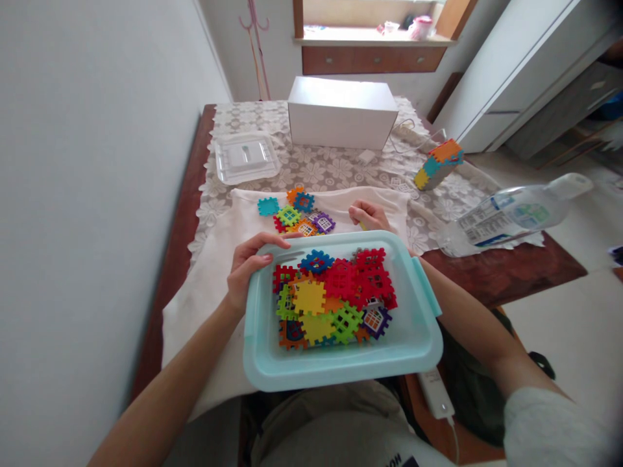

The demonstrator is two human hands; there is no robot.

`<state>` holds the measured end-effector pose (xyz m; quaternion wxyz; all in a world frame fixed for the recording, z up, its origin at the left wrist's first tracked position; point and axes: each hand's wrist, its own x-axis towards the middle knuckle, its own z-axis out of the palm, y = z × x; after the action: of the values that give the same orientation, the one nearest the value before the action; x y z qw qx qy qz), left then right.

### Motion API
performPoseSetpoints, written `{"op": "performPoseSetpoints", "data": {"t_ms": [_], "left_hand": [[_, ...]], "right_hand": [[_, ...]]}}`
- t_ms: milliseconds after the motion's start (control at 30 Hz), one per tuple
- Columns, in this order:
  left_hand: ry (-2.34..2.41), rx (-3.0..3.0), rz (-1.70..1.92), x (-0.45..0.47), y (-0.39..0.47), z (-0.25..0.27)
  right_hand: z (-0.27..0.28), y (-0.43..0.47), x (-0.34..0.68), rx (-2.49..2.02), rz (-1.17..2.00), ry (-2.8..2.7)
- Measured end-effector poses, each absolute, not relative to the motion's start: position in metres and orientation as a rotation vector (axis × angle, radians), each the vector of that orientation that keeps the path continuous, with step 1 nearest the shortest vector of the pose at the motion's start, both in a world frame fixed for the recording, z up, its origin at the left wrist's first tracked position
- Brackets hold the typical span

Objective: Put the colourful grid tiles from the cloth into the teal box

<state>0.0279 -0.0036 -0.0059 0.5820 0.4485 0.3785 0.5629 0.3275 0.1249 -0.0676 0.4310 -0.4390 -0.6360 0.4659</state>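
A light teal plastic container [263, 370] is tilted toward me, close to my body. Inside lie interlocking plastic building tiles in red, yellow, green, blue and purple, among them a yellow tile [310, 297]. My left hand [248, 266] grips the container's far left corner, thumb inside and fingers along the rim. Beyond the far rim, my right hand [370, 216] is closed, its fingers curled; a bit of yellow shows under it, but what it holds is mostly hidden. Several more tiles, including a purple window tile [324, 223], lie in a loose pile on the white cloth [204, 311].
A clear plastic lid [247, 157] lies at the back left, beside a white box [341, 117]. On the right are a built tile block [439, 163] and a large clear bottle [516, 214]. A white power strip [435, 392] sits by my right side.
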Motion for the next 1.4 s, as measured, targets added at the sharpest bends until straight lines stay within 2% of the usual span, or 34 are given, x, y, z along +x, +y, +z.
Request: {"op": "performPoseSetpoints", "data": {"t_ms": [500,767,967,1100,1400], "left_hand": [[0.874,1.032,1.323,0.029,-0.003,-0.005],[0.850,1.061,1.294,0.026,-0.003,-0.009],[0.841,1.034,1.277,0.024,-0.003,-0.010],[0.844,1.047,1.274,0.025,-0.003,-0.009],[0.840,1.036,1.267,0.024,-0.004,-0.009]], "right_hand": [[-0.050,0.105,0.326,-1.241,1.055,-1.890],[-0.031,0.132,0.375,-0.959,1.298,-2.239],[-0.044,0.136,0.372,-1.053,1.265,-2.078],[-0.064,0.137,0.354,-1.089,1.092,-1.758],[-0.095,0.138,0.341,-1.169,1.051,-1.806]]}}
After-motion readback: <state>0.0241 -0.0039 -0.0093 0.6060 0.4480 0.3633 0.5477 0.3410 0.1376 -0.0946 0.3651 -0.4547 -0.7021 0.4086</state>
